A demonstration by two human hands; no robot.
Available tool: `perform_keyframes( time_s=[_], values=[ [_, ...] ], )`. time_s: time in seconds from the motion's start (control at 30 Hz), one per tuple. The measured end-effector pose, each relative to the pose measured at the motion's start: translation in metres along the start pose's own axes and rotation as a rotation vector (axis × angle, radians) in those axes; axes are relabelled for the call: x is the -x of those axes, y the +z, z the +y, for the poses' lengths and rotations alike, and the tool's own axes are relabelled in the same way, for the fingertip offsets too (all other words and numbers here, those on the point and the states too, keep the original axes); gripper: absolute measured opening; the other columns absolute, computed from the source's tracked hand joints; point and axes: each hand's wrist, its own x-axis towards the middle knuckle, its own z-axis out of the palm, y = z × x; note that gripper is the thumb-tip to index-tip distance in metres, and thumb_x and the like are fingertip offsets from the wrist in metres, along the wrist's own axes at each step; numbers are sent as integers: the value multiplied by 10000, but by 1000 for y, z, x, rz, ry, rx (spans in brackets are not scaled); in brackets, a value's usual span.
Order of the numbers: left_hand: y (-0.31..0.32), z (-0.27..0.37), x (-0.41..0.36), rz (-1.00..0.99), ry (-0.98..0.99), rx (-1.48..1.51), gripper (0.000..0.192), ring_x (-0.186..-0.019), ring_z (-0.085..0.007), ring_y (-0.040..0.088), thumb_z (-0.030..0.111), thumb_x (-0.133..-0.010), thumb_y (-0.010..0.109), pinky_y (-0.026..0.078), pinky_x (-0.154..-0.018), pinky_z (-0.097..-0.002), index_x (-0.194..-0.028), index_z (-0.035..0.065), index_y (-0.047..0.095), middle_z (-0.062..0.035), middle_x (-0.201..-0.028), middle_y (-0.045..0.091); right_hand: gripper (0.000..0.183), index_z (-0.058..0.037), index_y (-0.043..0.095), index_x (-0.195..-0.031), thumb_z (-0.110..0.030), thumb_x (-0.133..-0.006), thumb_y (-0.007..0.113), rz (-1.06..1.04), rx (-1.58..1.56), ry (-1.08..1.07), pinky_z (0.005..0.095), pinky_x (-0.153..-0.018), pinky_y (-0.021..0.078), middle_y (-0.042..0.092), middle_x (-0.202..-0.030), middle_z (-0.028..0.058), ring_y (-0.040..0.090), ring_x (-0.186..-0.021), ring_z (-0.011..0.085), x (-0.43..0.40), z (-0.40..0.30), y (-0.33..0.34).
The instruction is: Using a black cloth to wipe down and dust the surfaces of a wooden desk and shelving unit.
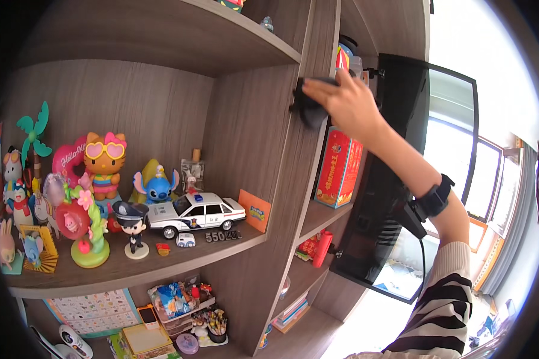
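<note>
My right hand [352,101] is raised at the upright wooden panel [280,179] of a shelf unit. Its fingers hold a black object [313,105], too blurred to name, at the panel's front edge. My left hand is out of view. Left of the panel, a toy police car [200,214] stands on the middle shelf [161,269]. Around it are a police officer figurine [132,231], a blue Stitch figure [156,186] and a Hello Kitty figure [104,166]. A red box [337,168] bearing writing stands in the compartment beneath my hand.
A dark glass cabinet door [399,179] hangs open at the right, behind my forearm. A strapped black device [424,206] with a cable is on my wrist. Several more figurines crowd the shelf's left end. Below are a brush pot [216,330], a chart [92,312] and books [292,314].
</note>
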Motion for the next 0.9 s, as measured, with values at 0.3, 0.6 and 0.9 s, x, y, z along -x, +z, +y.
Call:
perform_keyframes(
  time_s=[0.3, 0.6, 0.9],
  values=[
    [-8, -4, -11, -30, 21, -2, 434, -1184, -296, 355, 289, -886, 336, 275, -957, -432, -1230, 26, 359, -145, -1284, 377, 575, -256, 526, -1160, 39, -666, 519, -15, 135, 120, 274, -796, 427, 500, -1189, -130, 457, -883, 194, -63, 100, 46],
    [-9, -10, -13, -55, 38, -13, 436, -1192, -294, 347, 276, -888, 333, 269, -961, -430, -1242, 23, 347, -149, -1293, 365, 527, -274, 539, -1135, -5, -682, 529, 20, 201, 373, 329, -795, 465, 566, -1095, -63, 499, -925, 229, -106, 138, 74],
    [-4, -24, -5, -60, 21, -65, 438, -1201, -291, 338, 263, -891, 331, 264, -964, -427, -1254, 19, 334, -154, -1302, 354, 546, -147, 563, -1106, -9, -579, 517, -140, -81, 255, 326, -770, 485, 579, -1049, -46, 509, -893, 190, -49, 36, 23]
  ],
)
